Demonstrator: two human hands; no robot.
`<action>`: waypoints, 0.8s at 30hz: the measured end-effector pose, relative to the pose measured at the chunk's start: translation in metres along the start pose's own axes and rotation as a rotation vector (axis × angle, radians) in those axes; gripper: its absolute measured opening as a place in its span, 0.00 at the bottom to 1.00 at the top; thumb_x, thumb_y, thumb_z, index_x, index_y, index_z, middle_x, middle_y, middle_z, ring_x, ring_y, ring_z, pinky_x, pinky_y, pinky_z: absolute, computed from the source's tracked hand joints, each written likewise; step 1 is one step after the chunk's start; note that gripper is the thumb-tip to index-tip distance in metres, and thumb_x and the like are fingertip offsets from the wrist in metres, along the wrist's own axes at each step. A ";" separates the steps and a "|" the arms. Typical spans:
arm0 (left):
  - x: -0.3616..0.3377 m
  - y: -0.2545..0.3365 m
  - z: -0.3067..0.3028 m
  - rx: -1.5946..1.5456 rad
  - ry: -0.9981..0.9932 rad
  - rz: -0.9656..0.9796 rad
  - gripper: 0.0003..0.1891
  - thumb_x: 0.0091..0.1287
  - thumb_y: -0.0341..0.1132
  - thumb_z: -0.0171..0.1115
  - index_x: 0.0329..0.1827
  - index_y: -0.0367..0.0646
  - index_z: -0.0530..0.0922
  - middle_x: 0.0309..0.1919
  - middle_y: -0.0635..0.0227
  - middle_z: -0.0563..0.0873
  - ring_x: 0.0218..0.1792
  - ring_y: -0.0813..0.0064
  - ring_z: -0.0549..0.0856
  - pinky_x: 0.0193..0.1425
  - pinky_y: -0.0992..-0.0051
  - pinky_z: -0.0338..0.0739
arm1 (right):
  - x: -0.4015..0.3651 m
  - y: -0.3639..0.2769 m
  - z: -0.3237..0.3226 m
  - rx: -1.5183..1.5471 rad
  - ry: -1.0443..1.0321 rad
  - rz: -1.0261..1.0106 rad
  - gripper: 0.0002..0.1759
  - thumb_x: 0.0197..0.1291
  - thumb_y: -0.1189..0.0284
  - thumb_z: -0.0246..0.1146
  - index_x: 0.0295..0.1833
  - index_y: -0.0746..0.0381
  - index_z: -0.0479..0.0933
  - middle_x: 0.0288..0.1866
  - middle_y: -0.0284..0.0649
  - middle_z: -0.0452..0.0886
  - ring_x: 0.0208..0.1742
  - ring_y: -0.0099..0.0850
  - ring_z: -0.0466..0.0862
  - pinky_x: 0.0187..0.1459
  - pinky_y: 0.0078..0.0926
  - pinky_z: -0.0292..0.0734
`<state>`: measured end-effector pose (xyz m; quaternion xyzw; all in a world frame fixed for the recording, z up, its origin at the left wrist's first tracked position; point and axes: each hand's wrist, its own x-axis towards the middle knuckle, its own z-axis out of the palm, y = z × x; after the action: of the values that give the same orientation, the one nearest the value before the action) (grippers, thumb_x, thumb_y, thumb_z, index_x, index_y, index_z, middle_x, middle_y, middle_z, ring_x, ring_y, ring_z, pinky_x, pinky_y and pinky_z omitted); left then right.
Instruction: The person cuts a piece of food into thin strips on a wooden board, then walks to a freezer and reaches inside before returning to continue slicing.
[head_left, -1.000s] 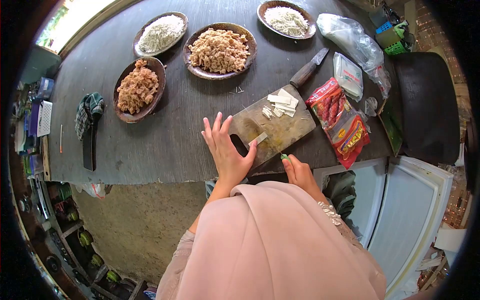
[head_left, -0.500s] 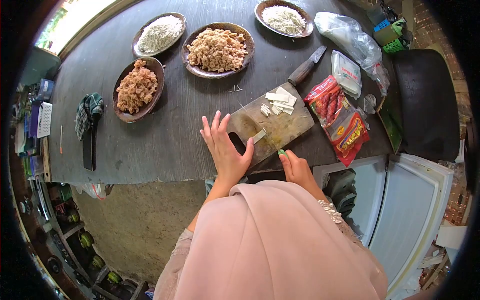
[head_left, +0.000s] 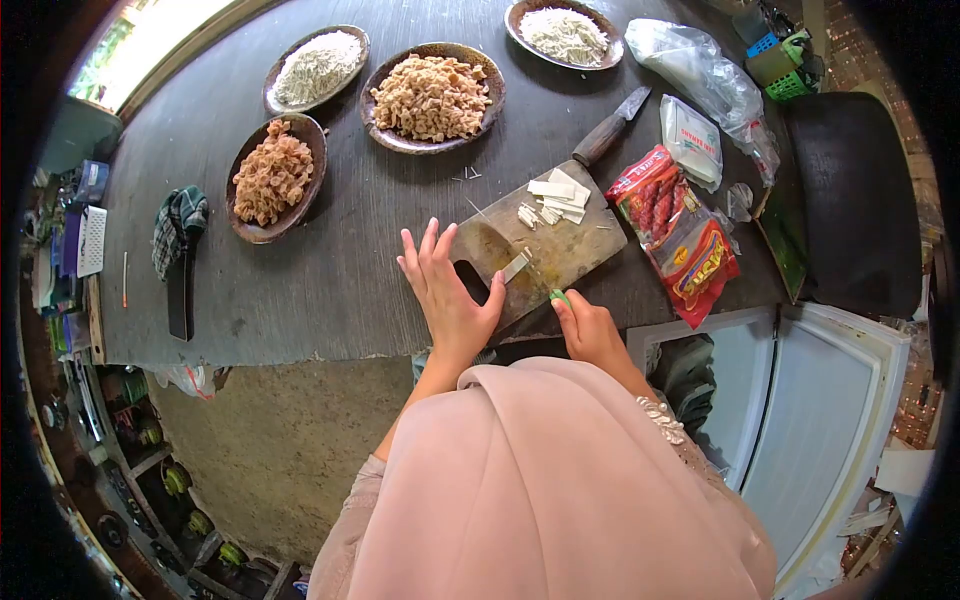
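My right hand is closed around the green handle of a knife at the near edge of the wooden cutting board. Its thin blade points away to the left across the board. Beside the blade lies a white strip of food, touched at its near end by the thumb of my left hand. The other left fingers are stretched out and spread over the board's left end. Flat white pieces and small cut sticks lie on the far part of the board.
Behind the board are bowls of brown chunks and white shreds. A second knife, a red food packet and plastic bags lie to the right. A checked cloth rests at left. The table edge runs close in front.
My right hand and the green knife handle have shifted slightly up and left, along the board's near edge. My left hand stays at the strip, almost unmoved.
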<state>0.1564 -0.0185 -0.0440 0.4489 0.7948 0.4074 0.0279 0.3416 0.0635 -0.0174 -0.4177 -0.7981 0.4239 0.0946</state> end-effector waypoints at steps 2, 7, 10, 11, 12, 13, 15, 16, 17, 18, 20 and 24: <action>-0.001 0.000 -0.001 0.000 -0.003 0.000 0.45 0.59 0.39 0.76 0.78 0.45 0.61 0.79 0.54 0.63 0.84 0.40 0.48 0.82 0.36 0.36 | 0.003 -0.004 0.002 0.006 -0.009 0.019 0.20 0.80 0.60 0.53 0.39 0.67 0.71 0.25 0.62 0.77 0.33 0.67 0.79 0.32 0.59 0.69; -0.001 -0.002 0.002 0.001 0.009 0.008 0.44 0.59 0.39 0.76 0.78 0.45 0.61 0.79 0.54 0.64 0.84 0.41 0.48 0.82 0.36 0.36 | 0.001 -0.008 -0.006 0.036 -0.051 0.062 0.20 0.80 0.59 0.53 0.41 0.67 0.71 0.27 0.63 0.79 0.35 0.67 0.79 0.34 0.60 0.70; -0.001 -0.001 0.000 0.002 0.006 0.008 0.44 0.60 0.40 0.76 0.78 0.44 0.62 0.79 0.54 0.64 0.84 0.40 0.48 0.82 0.36 0.35 | -0.002 -0.005 -0.005 0.007 -0.062 0.039 0.20 0.80 0.59 0.52 0.42 0.67 0.71 0.28 0.63 0.79 0.36 0.67 0.80 0.35 0.60 0.71; -0.001 -0.001 0.001 0.001 0.008 0.010 0.44 0.60 0.40 0.76 0.78 0.44 0.62 0.79 0.54 0.64 0.84 0.40 0.48 0.82 0.36 0.35 | 0.000 -0.004 -0.004 0.003 -0.066 0.043 0.20 0.80 0.59 0.52 0.42 0.67 0.71 0.28 0.63 0.79 0.36 0.68 0.80 0.35 0.60 0.71; -0.001 -0.002 0.001 0.000 0.010 0.012 0.44 0.60 0.40 0.76 0.77 0.44 0.62 0.79 0.54 0.64 0.84 0.40 0.48 0.82 0.36 0.35 | 0.002 -0.003 -0.003 -0.001 -0.069 0.046 0.20 0.80 0.59 0.52 0.43 0.67 0.71 0.28 0.63 0.79 0.36 0.68 0.80 0.35 0.60 0.71; 0.000 -0.002 0.001 0.000 0.008 0.012 0.44 0.60 0.40 0.76 0.77 0.44 0.62 0.79 0.54 0.64 0.84 0.40 0.48 0.82 0.36 0.35 | 0.004 -0.004 -0.002 0.000 -0.069 0.048 0.20 0.80 0.59 0.52 0.43 0.67 0.71 0.28 0.63 0.79 0.36 0.68 0.80 0.35 0.60 0.71; 0.000 -0.001 0.001 -0.002 0.010 0.005 0.44 0.59 0.40 0.76 0.77 0.44 0.62 0.79 0.54 0.64 0.84 0.40 0.48 0.83 0.36 0.35 | 0.007 -0.005 -0.001 0.007 -0.053 0.048 0.20 0.80 0.59 0.53 0.43 0.67 0.71 0.28 0.63 0.79 0.36 0.67 0.80 0.35 0.60 0.71; 0.000 -0.001 0.001 -0.003 0.011 0.008 0.44 0.59 0.40 0.76 0.77 0.44 0.62 0.79 0.54 0.64 0.84 0.40 0.48 0.83 0.36 0.35 | 0.006 -0.005 -0.001 0.007 -0.049 0.047 0.20 0.80 0.59 0.53 0.43 0.67 0.71 0.28 0.63 0.79 0.36 0.67 0.80 0.35 0.60 0.71; 0.000 -0.001 0.001 -0.001 0.011 0.009 0.44 0.59 0.40 0.76 0.77 0.44 0.62 0.78 0.54 0.64 0.84 0.40 0.48 0.83 0.36 0.35 | 0.004 -0.004 -0.002 0.015 -0.041 0.039 0.20 0.80 0.59 0.53 0.43 0.66 0.71 0.27 0.63 0.79 0.35 0.67 0.80 0.35 0.61 0.71; 0.000 -0.001 0.001 0.004 0.011 0.008 0.44 0.59 0.40 0.76 0.77 0.44 0.62 0.78 0.54 0.65 0.84 0.40 0.48 0.83 0.36 0.36 | 0.003 -0.004 -0.003 0.023 -0.036 0.030 0.20 0.80 0.59 0.53 0.42 0.66 0.71 0.27 0.63 0.80 0.35 0.67 0.81 0.35 0.61 0.71; 0.000 -0.001 0.001 0.004 0.011 0.000 0.44 0.59 0.40 0.76 0.77 0.44 0.62 0.78 0.54 0.65 0.84 0.40 0.48 0.83 0.36 0.36 | 0.000 -0.003 -0.004 0.005 -0.064 0.036 0.20 0.80 0.59 0.53 0.42 0.66 0.71 0.27 0.63 0.80 0.35 0.67 0.81 0.35 0.62 0.72; -0.001 -0.001 0.001 0.007 0.012 0.004 0.44 0.59 0.39 0.77 0.77 0.44 0.62 0.79 0.54 0.64 0.84 0.41 0.48 0.83 0.37 0.36 | 0.000 0.003 0.003 -0.053 -0.058 0.018 0.19 0.79 0.59 0.53 0.42 0.65 0.71 0.27 0.63 0.81 0.35 0.66 0.82 0.35 0.63 0.73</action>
<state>0.1566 -0.0187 -0.0457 0.4481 0.7955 0.4074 0.0207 0.3414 0.0626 -0.0216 -0.4149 -0.8075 0.4154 0.0567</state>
